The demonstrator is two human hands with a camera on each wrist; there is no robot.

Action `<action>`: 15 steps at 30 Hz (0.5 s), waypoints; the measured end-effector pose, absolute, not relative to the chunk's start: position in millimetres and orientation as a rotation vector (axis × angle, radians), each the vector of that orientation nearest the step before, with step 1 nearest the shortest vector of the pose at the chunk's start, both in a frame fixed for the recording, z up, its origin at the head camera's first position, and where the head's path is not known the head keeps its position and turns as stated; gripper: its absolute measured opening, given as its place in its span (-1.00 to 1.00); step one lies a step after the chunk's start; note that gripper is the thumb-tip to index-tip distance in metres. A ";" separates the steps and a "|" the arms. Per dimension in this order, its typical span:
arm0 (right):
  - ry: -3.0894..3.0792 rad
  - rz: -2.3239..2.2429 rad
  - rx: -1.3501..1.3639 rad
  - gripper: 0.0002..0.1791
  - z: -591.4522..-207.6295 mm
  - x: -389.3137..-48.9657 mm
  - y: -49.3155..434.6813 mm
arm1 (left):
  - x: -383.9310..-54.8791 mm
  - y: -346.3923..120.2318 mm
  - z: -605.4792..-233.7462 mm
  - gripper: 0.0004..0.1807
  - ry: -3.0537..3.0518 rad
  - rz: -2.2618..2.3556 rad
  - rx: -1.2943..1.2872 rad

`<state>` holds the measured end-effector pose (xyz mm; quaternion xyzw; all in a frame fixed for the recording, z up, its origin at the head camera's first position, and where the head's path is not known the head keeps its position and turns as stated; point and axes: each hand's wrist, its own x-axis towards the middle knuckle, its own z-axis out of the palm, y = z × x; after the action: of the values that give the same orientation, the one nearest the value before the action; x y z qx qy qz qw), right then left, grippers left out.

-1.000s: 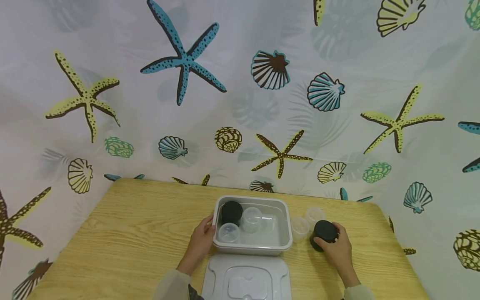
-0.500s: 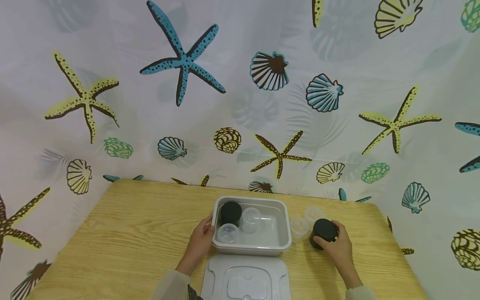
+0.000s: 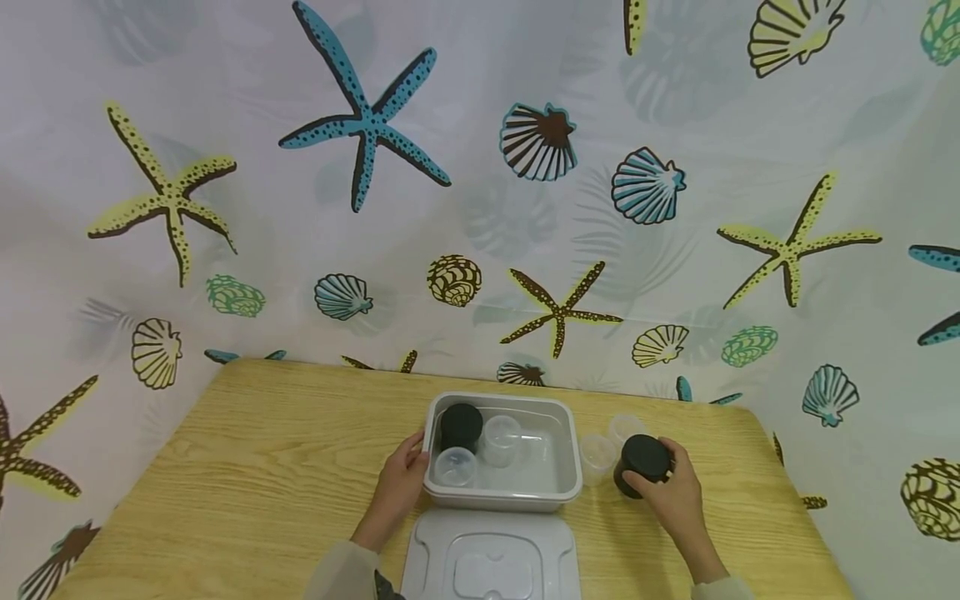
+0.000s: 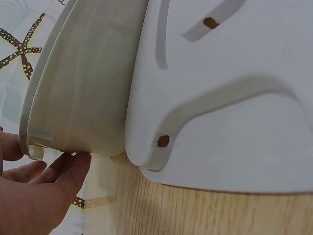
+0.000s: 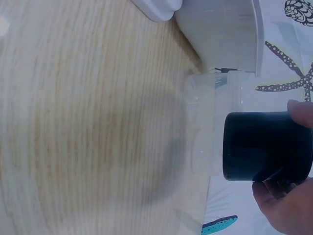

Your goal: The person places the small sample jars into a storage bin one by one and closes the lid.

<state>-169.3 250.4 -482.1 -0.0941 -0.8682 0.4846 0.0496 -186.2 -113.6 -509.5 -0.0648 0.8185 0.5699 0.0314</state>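
Right hand holding black jar raised off bench; two clear cups just left of it. Left hand gripping left end of white tub; inside, to that hand's right, second black jar and two more cups. White lid flat on bench between wrists.

high head view, close wrist views
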 end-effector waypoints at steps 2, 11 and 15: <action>-2.646 1.476 -0.285 -0.10 -479.4 -168.8 249.0 | -186.0 -113.5 -509.3 -0.52 2.519 1.758 -0.200; -2.649 1.466 -0.259 -0.12 -468.5 -167.8 245.5 | -185.6 -113.5 -509.7 -0.52 2.518 1.769 -0.182; -2.656 1.456 -0.254 -0.12 -466.2 -167.8 244.6 | -186.0 -113.4 -510.0 -0.52 2.525 1.764 -0.182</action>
<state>-167.8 244.6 -466.2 -0.0835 -0.8726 0.4785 0.0510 -186.0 -113.4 -510.0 -0.0591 0.8180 0.5715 0.0280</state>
